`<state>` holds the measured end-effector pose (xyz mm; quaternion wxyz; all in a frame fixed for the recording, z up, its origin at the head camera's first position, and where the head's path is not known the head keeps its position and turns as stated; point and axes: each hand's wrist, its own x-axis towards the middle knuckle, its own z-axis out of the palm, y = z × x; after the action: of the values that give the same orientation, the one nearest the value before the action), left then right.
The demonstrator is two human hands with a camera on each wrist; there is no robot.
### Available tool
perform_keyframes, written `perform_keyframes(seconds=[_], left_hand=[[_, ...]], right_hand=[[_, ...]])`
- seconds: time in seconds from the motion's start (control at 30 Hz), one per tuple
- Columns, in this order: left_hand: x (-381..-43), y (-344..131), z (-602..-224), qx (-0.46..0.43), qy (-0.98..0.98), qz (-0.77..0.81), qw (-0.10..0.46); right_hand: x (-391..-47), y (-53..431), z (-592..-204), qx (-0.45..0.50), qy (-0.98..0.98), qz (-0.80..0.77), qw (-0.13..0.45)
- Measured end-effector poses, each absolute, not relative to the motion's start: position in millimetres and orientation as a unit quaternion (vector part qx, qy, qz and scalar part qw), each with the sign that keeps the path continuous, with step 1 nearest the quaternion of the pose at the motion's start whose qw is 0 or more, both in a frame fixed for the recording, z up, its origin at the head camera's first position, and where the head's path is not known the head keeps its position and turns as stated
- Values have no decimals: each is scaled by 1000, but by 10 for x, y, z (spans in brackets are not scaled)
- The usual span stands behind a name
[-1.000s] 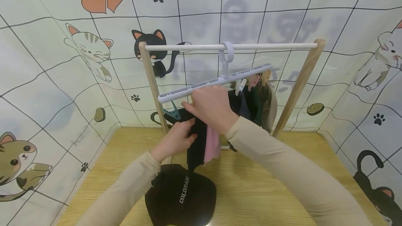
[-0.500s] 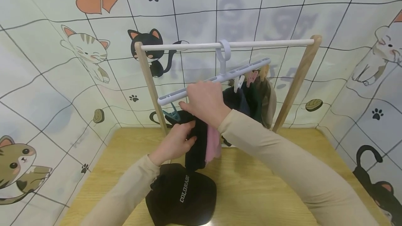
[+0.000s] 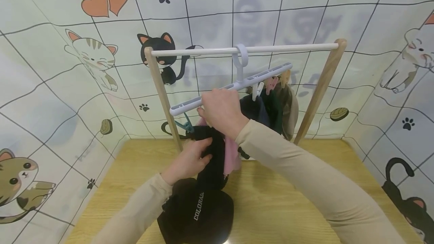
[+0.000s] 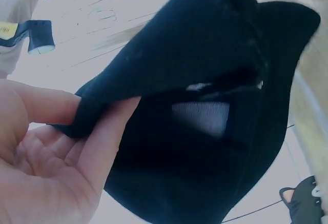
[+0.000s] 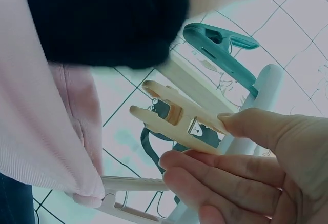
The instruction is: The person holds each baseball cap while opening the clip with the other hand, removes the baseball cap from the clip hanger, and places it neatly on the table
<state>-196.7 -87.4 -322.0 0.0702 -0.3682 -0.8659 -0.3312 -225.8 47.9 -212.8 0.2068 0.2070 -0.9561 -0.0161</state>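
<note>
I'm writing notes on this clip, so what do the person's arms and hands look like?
Long, plain beige sleeves, creased in places, reach down to both wrists. The left hand and right hand are bare, with no gloves. The left wrist view also shows a black band with a yellow patch against a sleeve.

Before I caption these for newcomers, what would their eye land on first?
Probably the pale hanger slanting across the middle of the head view, hooked over the white rail. Next, the cap with pale lettering on the wooden tabletop, lower in that view than the left hand, which pinches another dark cap. In the right wrist view, the right hand pinches a beige clothespin.
</note>
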Motion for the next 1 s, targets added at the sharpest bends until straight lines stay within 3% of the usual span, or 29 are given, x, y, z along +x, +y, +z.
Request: perform_keyframes(seconds=[0.17,0.4,0.67,0.87,1.0], left_hand=[[-1910,-940,-3335,-368,-863,-347,20],[-1835,-1034,-3457,-376,-865,-331,8],[-1782,-1073,-3454,-389,-858,-337,9],[-1716,-1149,-3513,-378,-854,-356,1],[-1691,-1211,-3570,-363,-848,-386,-27]], right_hand=[[-2264,478,-2126,202,-960,-21,194],[-2257,492,-2152,201,-957,-24,209],[-2266,550,-2225,187,-944,-4,272],[-2356,617,-2273,220,-897,53,380],[-2424,662,-2264,246,-893,105,363]])
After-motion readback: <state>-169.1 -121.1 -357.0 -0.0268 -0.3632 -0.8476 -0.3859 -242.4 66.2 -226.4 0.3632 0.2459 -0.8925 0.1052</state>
